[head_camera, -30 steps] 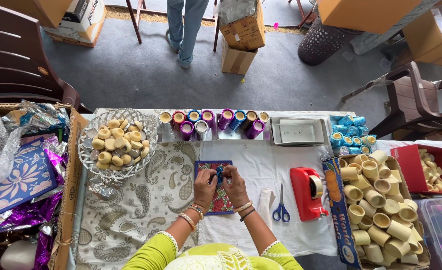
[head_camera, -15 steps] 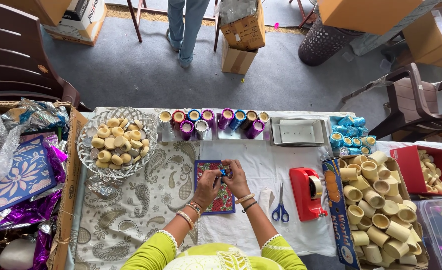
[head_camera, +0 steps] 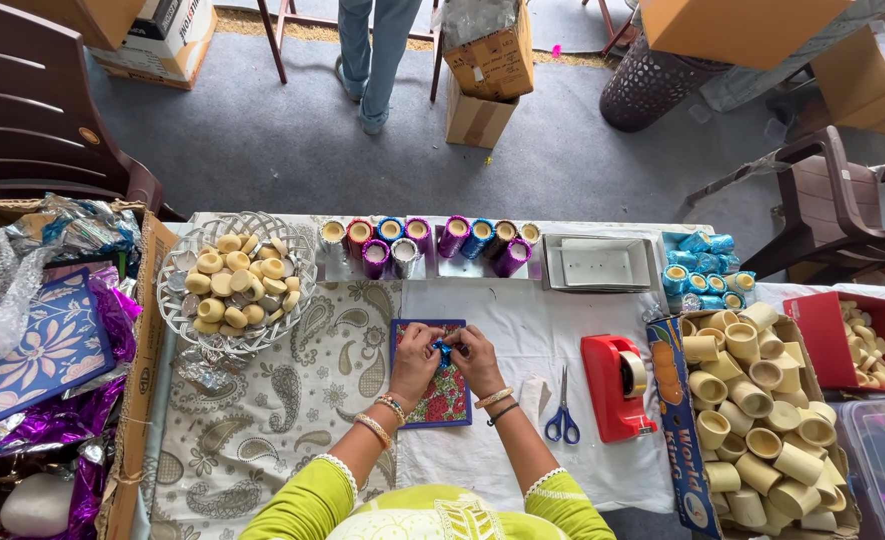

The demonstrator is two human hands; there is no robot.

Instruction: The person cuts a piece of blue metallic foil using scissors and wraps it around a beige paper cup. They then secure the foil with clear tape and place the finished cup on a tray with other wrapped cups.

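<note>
- The counter [head_camera: 552,345] is spread with a paisley cloth on its left half and plain white on its right; its near edge is cut off by the frame and by the person's green sleeves.
- A cardboard box of cream tubes [head_camera: 762,420] sits at the right, its lower corner running out of view.
- A silver wire basket [head_camera: 174,300] of pale round pieces stands at the left, well apart from the hands.
- A red tape dispenser [head_camera: 612,385] and blue-handled scissors [head_camera: 562,420] lie just right of the hands.
- A decorated square mat [head_camera: 442,400], blue-edged with a red patterned middle, lies under both hands, partly covered by them.
- The left hand [head_camera: 414,357] and right hand [head_camera: 477,358] meet over the mat's upper edge.
- A small blue piece [head_camera: 444,349] is pinched between the fingers of both hands, which are closed together on it; its shape is too small and too hidden to make out.
</note>
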